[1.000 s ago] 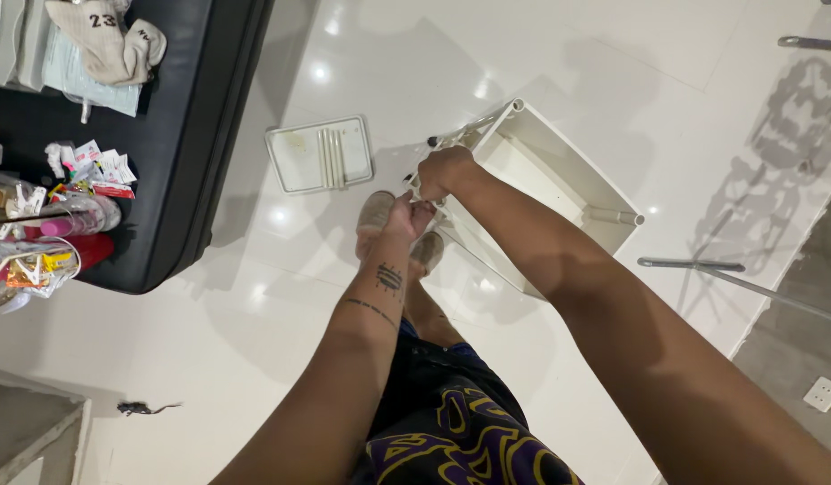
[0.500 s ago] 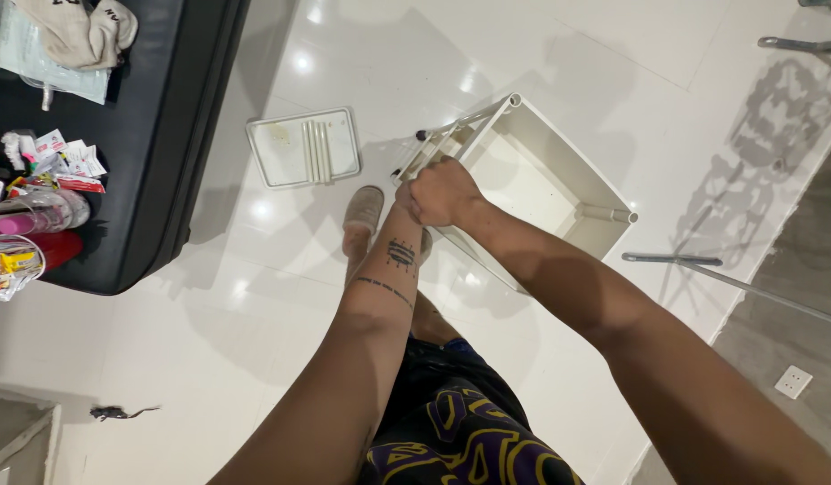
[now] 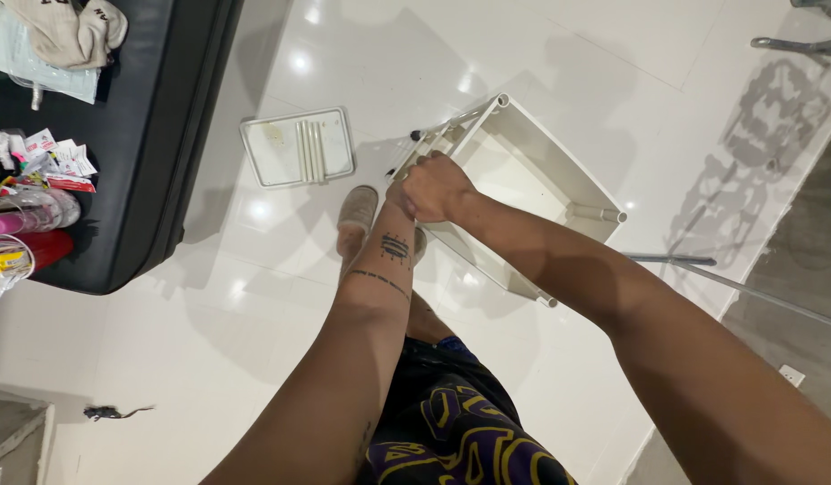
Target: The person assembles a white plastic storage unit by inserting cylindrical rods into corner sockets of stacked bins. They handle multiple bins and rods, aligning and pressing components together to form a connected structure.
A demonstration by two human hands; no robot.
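Observation:
A white plastic shelf tray [image 3: 559, 184] with short tube posts at its corners stands tilted on the glossy white floor. My right hand [image 3: 438, 187] is closed on its near left corner, by the thin rods [image 3: 451, 121] that stick out there. My left hand [image 3: 399, 196] comes up under the right one at the same corner. It is mostly hidden, so its grip cannot be made out. The left forearm has dark tattoo marks. My slippered foot [image 3: 354, 220] rests on the floor just below the hands.
A smaller flat white tray [image 3: 281, 148] holding white tubes lies on the floor to the left. A black padded bench [image 3: 146, 153] at far left carries cloth, packets and bottles. Metal rods [image 3: 703, 269] lie at right. A small dark object [image 3: 110, 412] lies at lower left.
My right hand has slid over the left hand at the tray's corner and now covers it. The view has shifted slightly, and the tray stays tilted in place.

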